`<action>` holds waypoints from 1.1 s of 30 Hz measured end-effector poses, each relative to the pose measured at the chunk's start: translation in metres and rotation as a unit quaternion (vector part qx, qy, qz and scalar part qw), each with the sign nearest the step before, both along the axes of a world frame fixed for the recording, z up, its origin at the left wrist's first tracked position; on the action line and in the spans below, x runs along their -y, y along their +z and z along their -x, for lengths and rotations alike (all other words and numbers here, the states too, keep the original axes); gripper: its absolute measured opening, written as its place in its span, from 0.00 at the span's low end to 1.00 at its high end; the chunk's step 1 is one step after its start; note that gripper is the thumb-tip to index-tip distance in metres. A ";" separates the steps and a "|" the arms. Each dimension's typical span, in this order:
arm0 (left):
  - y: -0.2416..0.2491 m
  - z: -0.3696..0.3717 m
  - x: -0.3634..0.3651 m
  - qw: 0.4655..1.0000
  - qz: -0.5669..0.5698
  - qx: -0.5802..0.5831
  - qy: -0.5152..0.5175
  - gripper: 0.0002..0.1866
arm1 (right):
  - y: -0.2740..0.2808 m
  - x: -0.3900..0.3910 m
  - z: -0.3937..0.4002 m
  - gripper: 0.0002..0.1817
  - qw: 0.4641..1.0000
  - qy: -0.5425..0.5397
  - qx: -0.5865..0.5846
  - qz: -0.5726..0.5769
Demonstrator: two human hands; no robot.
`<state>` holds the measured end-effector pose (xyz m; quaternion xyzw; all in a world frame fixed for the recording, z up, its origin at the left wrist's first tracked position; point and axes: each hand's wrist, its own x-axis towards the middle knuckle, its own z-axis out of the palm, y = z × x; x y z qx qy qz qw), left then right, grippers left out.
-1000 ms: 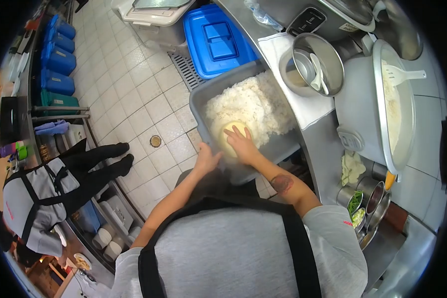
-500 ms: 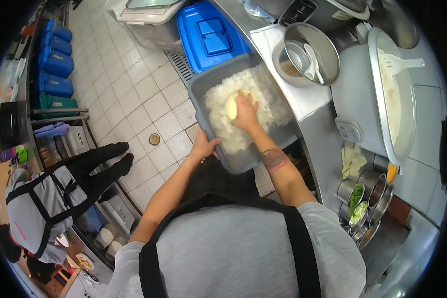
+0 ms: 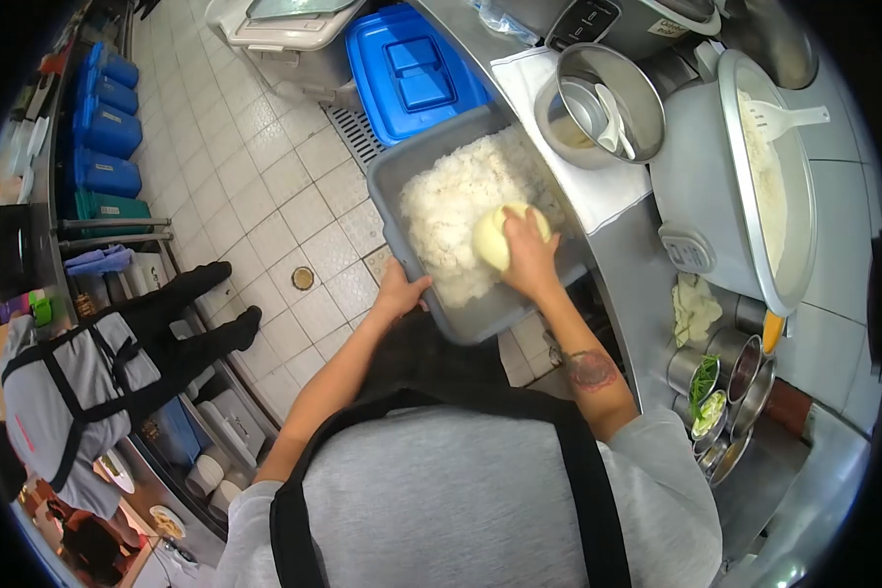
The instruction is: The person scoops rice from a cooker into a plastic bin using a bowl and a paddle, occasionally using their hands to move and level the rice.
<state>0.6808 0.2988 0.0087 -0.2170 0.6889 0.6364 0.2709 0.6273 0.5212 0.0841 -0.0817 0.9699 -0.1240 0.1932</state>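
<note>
A grey plastic tub (image 3: 389, 186) full of cooked white rice (image 3: 456, 191) stands in front of me, tilted in view beside the counter. My right hand (image 3: 531, 250) is closed on a pale yellow, rounded bowl (image 3: 492, 238), which rests against the rice at the tub's right side. Its outer side faces up, so the inside is hidden. My left hand (image 3: 400, 292) grips the near left rim of the tub, thumb over the edge.
To the right, a steel counter (image 3: 622, 284) carries a steel pot (image 3: 647, 108) with white spoons, a big rice cooker (image 3: 696, 186) and small steel containers (image 3: 696, 367). A blue lid (image 3: 416, 69) lies beyond the tub. A co-worker (image 3: 78, 382) stands at the left shelves.
My right hand has moved the bowl right and toward me across the rice. My left hand stays on the rim. The co-worker has shifted slightly.
</note>
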 end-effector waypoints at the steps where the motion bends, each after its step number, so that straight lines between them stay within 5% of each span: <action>1: 0.002 0.001 0.000 1.000 0.007 0.019 -0.010 0.26 | -0.014 0.000 -0.011 0.40 0.998 0.033 0.056 0.017; 5: -0.012 -0.007 -0.004 0.998 0.055 0.005 -0.028 0.26 | -0.068 0.019 -0.053 0.40 0.984 0.148 0.101 0.007; 7: -0.024 -0.008 0.000 0.997 0.066 0.002 -0.034 0.26 | -0.077 0.022 -0.045 0.40 0.967 0.128 0.191 0.110; 12: -0.005 0.002 0.000 0.998 0.060 0.007 -0.031 0.28 | -0.032 -0.001 0.001 0.46 0.938 0.143 0.276 0.149; 14: -0.003 0.004 0.002 0.998 0.056 0.011 -0.018 0.31 | -0.021 0.004 0.006 0.40 0.993 0.051 0.009 0.110; 17: -0.004 0.013 0.002 0.999 0.049 0.006 -0.018 0.30 | -0.049 0.024 0.003 0.40 0.996 0.089 0.004 -0.013; 20: -0.038 0.006 0.003 0.993 0.091 -0.043 -0.056 0.29 | -0.046 0.033 -0.007 0.40 0.989 0.138 0.054 -0.013; 23: -0.001 0.018 -0.001 0.996 0.064 0.029 -0.051 0.29 | -0.041 0.016 0.000 0.43 0.955 0.105 0.173 0.216; 24: -0.007 0.020 -0.002 0.996 0.061 0.021 -0.059 0.29 | -0.037 0.011 0.000 0.43 0.958 0.098 0.165 0.214; 26: -0.021 0.020 -0.002 0.998 0.060 0.013 -0.034 0.30 | -0.025 0.005 -0.014 0.42 0.997 0.018 -0.051 0.046; 29: -0.077 0.016 0.003 0.998 0.047 -0.034 -0.017 0.27 | 0.003 -0.005 -0.026 0.38 1.000 -0.019 0.009 0.009; 31: -0.053 0.025 -0.002 0.999 0.029 -0.016 -0.027 0.24 | 0.023 -0.026 -0.024 0.35 0.998 -0.054 0.031 -0.014; 33: -0.040 0.027 -0.007 0.999 0.002 -0.032 -0.020 0.24 | 0.040 -0.047 -0.017 0.23 0.970 -0.002 0.035 0.241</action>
